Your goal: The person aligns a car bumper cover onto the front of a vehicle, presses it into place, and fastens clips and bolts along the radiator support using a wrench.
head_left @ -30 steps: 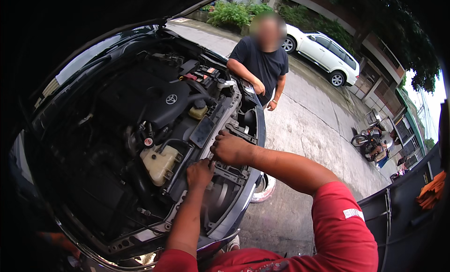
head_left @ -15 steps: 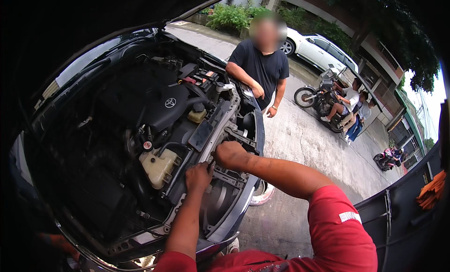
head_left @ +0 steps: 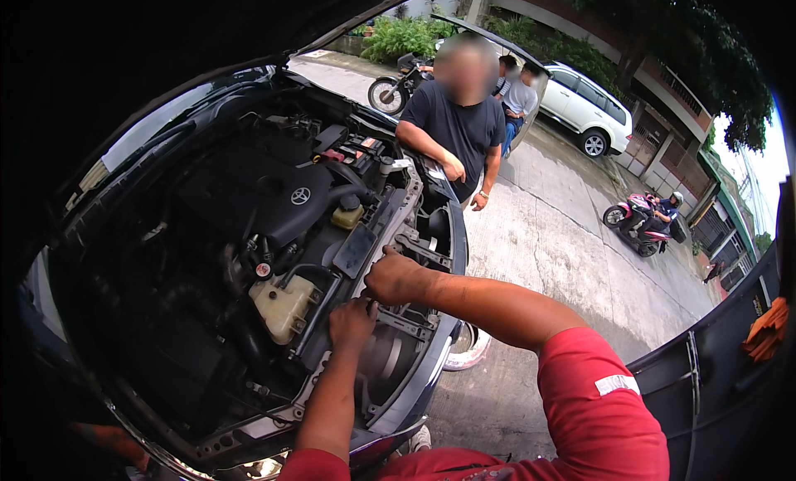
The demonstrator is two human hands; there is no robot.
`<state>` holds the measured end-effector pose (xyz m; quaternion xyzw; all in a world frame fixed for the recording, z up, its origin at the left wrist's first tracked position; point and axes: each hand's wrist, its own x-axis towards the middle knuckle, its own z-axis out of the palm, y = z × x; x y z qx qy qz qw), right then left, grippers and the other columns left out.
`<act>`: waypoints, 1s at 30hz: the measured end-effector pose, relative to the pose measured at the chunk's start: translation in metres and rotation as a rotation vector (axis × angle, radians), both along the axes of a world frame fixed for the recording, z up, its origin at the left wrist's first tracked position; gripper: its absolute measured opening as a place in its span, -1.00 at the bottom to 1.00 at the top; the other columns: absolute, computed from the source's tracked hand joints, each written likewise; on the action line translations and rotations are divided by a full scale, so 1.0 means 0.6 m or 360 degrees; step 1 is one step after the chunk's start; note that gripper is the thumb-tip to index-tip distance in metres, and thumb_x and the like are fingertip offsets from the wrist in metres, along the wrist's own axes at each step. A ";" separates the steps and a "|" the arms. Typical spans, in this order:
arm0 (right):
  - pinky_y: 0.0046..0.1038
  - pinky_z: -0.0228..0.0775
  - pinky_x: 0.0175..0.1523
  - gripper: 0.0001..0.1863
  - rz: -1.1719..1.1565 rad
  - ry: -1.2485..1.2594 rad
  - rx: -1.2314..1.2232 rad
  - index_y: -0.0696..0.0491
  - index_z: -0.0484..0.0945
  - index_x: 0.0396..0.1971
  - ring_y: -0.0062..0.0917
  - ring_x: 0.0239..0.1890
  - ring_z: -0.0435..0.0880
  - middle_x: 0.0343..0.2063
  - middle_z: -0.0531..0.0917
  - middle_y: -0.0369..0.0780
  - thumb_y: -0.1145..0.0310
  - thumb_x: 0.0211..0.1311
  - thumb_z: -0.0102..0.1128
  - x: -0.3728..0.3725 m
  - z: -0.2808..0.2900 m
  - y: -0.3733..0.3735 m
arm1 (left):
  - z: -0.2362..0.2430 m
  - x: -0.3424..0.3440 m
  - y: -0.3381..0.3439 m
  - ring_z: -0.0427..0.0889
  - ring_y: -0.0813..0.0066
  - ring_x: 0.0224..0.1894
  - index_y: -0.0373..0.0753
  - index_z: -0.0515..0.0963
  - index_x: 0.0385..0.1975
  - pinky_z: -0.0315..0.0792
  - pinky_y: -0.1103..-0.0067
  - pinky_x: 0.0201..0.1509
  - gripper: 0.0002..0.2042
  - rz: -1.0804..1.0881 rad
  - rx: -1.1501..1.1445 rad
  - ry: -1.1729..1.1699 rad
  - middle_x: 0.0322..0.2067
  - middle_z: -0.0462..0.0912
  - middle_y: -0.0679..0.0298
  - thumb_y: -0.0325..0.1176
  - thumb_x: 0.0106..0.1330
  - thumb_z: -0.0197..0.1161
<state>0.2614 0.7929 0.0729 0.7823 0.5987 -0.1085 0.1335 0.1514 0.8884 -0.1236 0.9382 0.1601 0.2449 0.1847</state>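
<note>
Reaching with both bare hands to the metal crossmember at the front of the engine compartment. Holding left hand and right hand close together, fingers curled; apparently pinching something small and dark between them. Cannot identify it or confirm a firm grip. Keeping left hand lower and nearer the body, probably for bracing; angling right hand in from the right, likely for finger clearance.

Noted just beyond the hands: flat dark rectangular thing, laid along the crossmember, perhaps for ready reach. Left of left hand: pale reservoir, mounted near the front edge, presumably for easy filling. Overhead: raised hood, leaving room for both arms. Opposite: person in dark shirt, leaning in, apparently on one forearm for support.
</note>
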 end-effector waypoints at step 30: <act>0.02 0.41 0.33 -0.60 -0.0058 -0.0005 0.0807 0.09 0.81 -0.23 -0.15 -0.02 0.78 -0.34 0.80 -0.09 0.05 0.46 0.20 0.032 -0.063 -0.017 | 0.004 0.000 -0.004 0.79 -0.04 -0.24 -0.20 0.71 -0.25 0.61 0.11 -0.12 -0.70 -0.0006 -0.0060 0.0052 -0.32 0.79 0.07 -0.05 0.40 0.37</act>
